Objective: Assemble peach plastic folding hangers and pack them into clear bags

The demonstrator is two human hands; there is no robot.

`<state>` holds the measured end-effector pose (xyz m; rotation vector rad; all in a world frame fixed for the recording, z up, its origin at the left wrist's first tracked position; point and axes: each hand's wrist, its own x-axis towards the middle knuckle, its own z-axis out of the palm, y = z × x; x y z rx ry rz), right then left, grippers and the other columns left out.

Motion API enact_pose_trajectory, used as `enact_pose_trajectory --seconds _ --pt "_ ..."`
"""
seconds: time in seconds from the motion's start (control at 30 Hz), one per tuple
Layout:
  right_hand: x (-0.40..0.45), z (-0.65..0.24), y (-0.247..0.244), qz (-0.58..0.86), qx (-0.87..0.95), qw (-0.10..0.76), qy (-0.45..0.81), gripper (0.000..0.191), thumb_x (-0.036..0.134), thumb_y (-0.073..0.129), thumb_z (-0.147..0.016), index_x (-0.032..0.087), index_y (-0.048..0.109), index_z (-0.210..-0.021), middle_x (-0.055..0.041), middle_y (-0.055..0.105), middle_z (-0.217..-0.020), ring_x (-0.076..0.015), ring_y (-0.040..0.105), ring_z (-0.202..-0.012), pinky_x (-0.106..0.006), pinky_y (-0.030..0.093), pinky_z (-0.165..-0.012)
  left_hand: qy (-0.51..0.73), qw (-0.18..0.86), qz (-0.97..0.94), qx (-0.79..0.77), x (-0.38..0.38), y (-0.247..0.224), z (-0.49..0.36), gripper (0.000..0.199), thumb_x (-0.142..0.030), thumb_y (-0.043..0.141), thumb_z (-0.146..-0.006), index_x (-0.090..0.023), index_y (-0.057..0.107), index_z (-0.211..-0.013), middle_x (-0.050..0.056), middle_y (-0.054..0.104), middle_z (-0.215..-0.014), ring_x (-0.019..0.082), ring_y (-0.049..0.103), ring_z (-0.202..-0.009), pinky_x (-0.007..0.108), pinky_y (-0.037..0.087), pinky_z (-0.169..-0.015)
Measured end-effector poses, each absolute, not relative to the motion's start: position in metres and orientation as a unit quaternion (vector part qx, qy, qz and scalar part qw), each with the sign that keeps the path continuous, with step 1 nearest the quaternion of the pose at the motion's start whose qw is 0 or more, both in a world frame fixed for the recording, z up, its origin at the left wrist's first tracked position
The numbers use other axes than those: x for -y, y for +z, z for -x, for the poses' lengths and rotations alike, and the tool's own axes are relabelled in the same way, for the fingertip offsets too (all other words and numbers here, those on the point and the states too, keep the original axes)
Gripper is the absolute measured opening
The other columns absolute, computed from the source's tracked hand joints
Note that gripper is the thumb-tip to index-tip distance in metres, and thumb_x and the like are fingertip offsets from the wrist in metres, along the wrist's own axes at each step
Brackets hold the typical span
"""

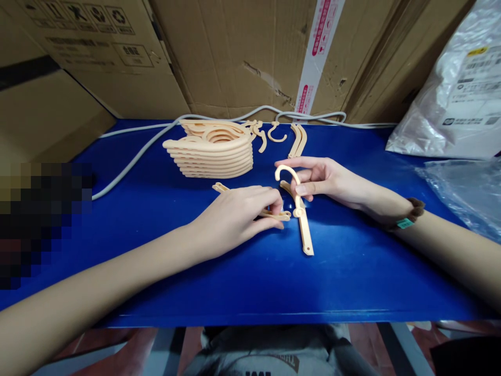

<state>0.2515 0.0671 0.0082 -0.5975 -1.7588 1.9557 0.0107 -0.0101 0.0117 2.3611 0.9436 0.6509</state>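
Note:
My right hand [319, 177] pinches the stem of a cream plastic hook piece [299, 196], whose curved hook points up and left. A straight arm [306, 235] joined at its round pivot extends down toward me. My left hand [245, 216], palm down just to the left, has its fingers closed on a cream strip [286, 215]; one end sticks out by the fingertips. Another cream end [220, 187] shows behind the left hand, its middle hidden. Behind the hands lies a stack of cream folding hangers [217, 156].
Loose hook [277, 137] and curved arms [298, 141] lie at the back of the blue table [250, 292]. A grey cable [136, 156] runs along the back left. Cardboard boxes [242, 52] stand behind. Plastic-wrapped parcel [450, 99] is at right.

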Motion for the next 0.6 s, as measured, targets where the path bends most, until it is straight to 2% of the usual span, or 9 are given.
enact_pose_trajectory --seconds 0.13,0.3,0.4,0.6 --pt "-0.0656 -0.2510 0.0083 0.229 0.637 0.230 0.699 0.058 0.021 0.079 -0.088 0.020 0.058 -0.143 0.0003 0.073 -0.086 -0.0099 0.067 -0.071 -0.020 0.050 -0.063 0.241 0.251 -0.867 -0.358 0.0087 0.0118 -0.0107 0.019 -0.028 0.069 -0.096 -0.018 0.055 -0.087 -0.005 0.062 -0.085 0.010 0.057 -0.075 0.021 0.039 -0.068" --pt "-0.0643 -0.2474 0.0076 0.301 0.589 0.326 0.675 0.060 0.023 0.086 -0.080 0.015 0.062 -0.134 0.0013 0.072 -0.082 -0.0072 0.060 -0.063 -0.019 0.048 -0.060 0.261 0.259 -0.845 -0.388 0.0105 0.0135 -0.0125 0.021 -0.031 0.065 -0.097 -0.019 0.053 -0.086 -0.008 0.055 -0.071 0.007 0.050 -0.060 0.020 0.035 -0.058" --pt "-0.0651 -0.2468 0.0063 0.318 0.572 0.346 0.672 0.060 0.023 0.088 -0.077 0.015 0.062 -0.131 0.0007 0.073 -0.083 -0.0078 0.061 -0.065 -0.020 0.050 -0.062 0.278 0.259 -0.832 -0.405 0.0123 0.0138 -0.0134 0.020 -0.027 0.066 -0.095 -0.019 0.050 -0.085 -0.009 0.051 -0.067 0.006 0.047 -0.056 0.019 0.034 -0.056" --pt "-0.0656 -0.2469 0.0044 0.316 0.571 0.351 0.672 0.062 0.022 0.088 -0.077 0.013 0.059 -0.131 -0.0005 0.073 -0.085 -0.0075 0.061 -0.066 -0.020 0.049 -0.064 0.300 0.249 -0.818 -0.422 0.0112 0.0115 -0.0122 0.019 -0.016 0.062 -0.092 -0.022 0.044 -0.094 -0.009 0.053 -0.074 0.006 0.049 -0.057 0.017 0.035 -0.057"
